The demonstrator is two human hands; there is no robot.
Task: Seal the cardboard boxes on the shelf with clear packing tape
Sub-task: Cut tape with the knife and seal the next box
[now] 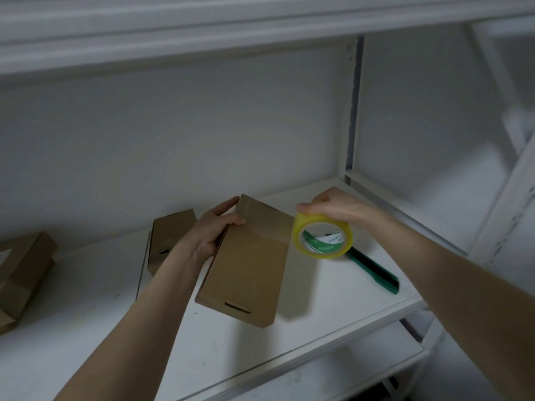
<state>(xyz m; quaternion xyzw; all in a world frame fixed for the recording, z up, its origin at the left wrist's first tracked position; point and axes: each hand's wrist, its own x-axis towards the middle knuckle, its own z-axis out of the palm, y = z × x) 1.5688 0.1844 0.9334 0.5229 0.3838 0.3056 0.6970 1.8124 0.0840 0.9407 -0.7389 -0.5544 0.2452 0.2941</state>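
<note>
A flat brown cardboard box (249, 267) lies tilted on the white shelf (333, 299), its far end raised. My left hand (214, 230) grips that far left edge, thumb on top. My right hand (333, 205) pinches the top of a yellowish roll of clear packing tape (322, 235) held upright just right of the box. A glossy strip of tape stretches from the roll across the box's far end.
A second brown box (169, 237) stands behind my left forearm, and a third (24, 270) lies at the far left. A green utility knife (373, 270) rests on the shelf under the roll. A metal upright (353, 111) bounds the bay.
</note>
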